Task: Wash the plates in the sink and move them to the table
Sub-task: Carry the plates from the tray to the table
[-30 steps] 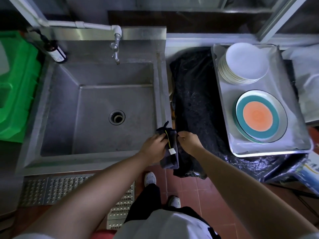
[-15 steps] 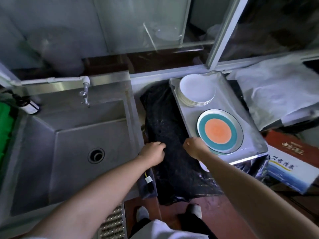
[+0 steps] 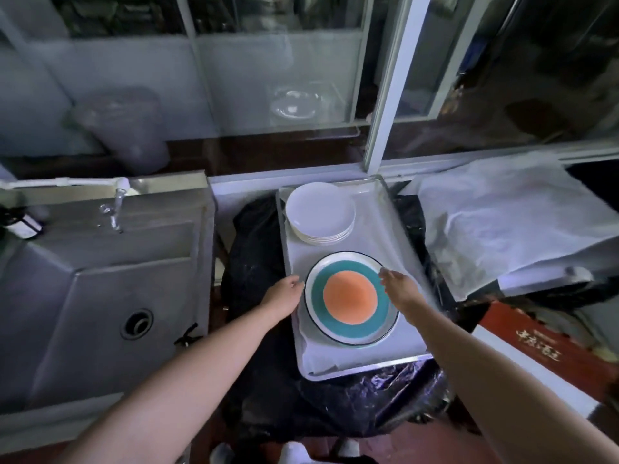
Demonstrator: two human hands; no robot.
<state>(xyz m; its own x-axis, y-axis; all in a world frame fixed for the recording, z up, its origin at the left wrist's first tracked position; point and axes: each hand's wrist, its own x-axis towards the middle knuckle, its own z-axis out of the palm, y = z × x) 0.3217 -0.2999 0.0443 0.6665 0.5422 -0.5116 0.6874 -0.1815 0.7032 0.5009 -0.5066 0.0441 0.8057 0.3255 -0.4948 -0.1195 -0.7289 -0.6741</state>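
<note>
Left hand: I see my left hand (image 3: 283, 294) stretched forward from a bare forearm, fingers loosely curled and open, its tips at the left rim of the plate (image 3: 350, 301); whether they touch it I cannot tell.
Right hand: my right hand (image 3: 398, 289) reaches in from the right, fingers spread and open, lying over the plate's right edge, gripping nothing that I can make out.
Plate: it lies flat, face up, on the near half of the tray (image 3: 398, 343), between my two hands; it is round, so it has no long axis; orange centre, teal ring, white rim.
Stack: the white plates (image 3: 320, 212) sit at the tray's far end, just beyond the coloured one, apart from both hands.
Sink: the sink (image 3: 83, 296) stands well to the left, a tap (image 3: 115, 209) at its back edge.
</note>
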